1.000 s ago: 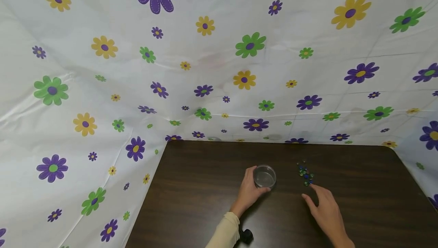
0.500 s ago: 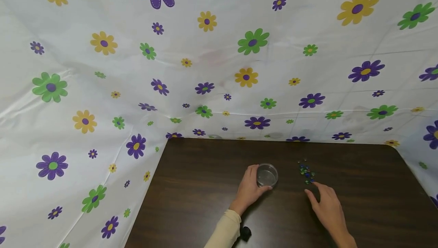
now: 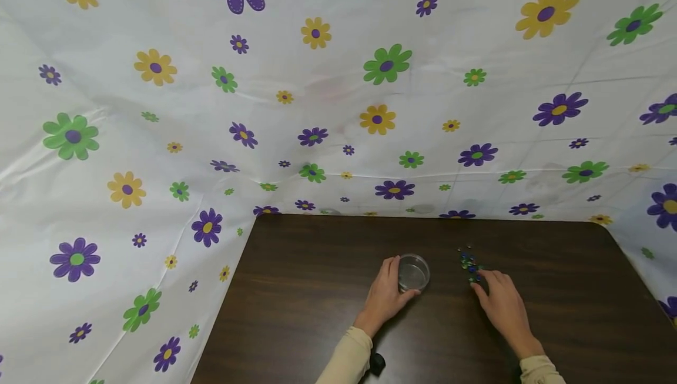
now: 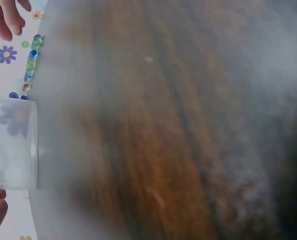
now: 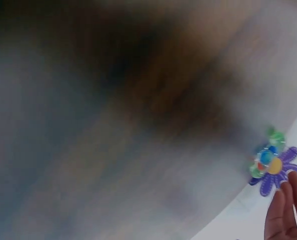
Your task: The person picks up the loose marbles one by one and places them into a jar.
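A clear round container (image 3: 414, 273) stands on the dark wooden table (image 3: 296, 290). My left hand (image 3: 384, 293) holds it from the left, fingers on its far side and thumb on the near side; the left wrist view shows fingertips at both sides of its clear wall (image 4: 13, 145). To its right lies a small loose cluster of blue and green glass marbles (image 3: 468, 261). My right hand (image 3: 502, 304) is at the near end of that cluster, thumb and fingers apart. In the right wrist view its fingers (image 5: 288, 210) are nearly straight beside the marbles (image 5: 265, 157).
A white cloth (image 3: 328, 72) printed with purple, green and yellow flowers hangs behind the table and along its left side. A small black object (image 3: 377, 364) is beside my left wrist. Bare tabletop surrounds the container and marbles.
My right hand has moved forward, away from me, to the near marbles, and its sleeve has come into view. My left hand still holds the container. The head view has shifted slightly.
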Motion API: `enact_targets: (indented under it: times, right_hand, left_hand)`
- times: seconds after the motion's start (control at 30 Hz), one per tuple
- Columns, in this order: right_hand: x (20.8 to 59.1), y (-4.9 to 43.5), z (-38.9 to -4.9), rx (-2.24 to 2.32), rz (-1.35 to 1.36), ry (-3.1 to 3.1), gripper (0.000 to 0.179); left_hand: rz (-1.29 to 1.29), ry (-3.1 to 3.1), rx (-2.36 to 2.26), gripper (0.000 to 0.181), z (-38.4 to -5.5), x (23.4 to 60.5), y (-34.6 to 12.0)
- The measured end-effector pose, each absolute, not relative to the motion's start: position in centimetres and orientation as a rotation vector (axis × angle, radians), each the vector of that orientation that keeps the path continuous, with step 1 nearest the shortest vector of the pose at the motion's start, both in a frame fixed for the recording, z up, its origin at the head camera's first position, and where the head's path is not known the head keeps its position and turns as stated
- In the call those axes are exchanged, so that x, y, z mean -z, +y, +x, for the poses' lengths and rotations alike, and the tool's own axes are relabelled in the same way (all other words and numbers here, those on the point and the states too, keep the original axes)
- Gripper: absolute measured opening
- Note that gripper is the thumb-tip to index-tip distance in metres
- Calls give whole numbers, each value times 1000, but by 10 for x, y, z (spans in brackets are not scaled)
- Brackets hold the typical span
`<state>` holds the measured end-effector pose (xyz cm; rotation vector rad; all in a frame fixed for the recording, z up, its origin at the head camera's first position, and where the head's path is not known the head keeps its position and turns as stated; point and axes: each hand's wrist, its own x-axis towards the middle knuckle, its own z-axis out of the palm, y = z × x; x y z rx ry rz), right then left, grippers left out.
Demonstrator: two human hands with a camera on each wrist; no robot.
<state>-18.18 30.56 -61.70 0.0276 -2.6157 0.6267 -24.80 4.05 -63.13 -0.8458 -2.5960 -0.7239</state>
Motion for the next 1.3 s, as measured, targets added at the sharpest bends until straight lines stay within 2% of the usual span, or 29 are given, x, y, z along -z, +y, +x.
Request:
enact_targets:
  times: [0.47, 0.93, 1.3]
  right_hand:
    - [625, 323, -204, -514, 186, -2736, 19]
    - [627, 322, -207, -546, 179, -2803, 18]
    - [630, 316, -208, -625, 282, -2787, 22]
  left_hand:
    - [-893, -2554, 540, 90, -238, 630, 41]
    - [-873, -2541, 574, 89, -237, 635, 41]
    - [-874, -2534, 582, 90, -237, 636, 39]
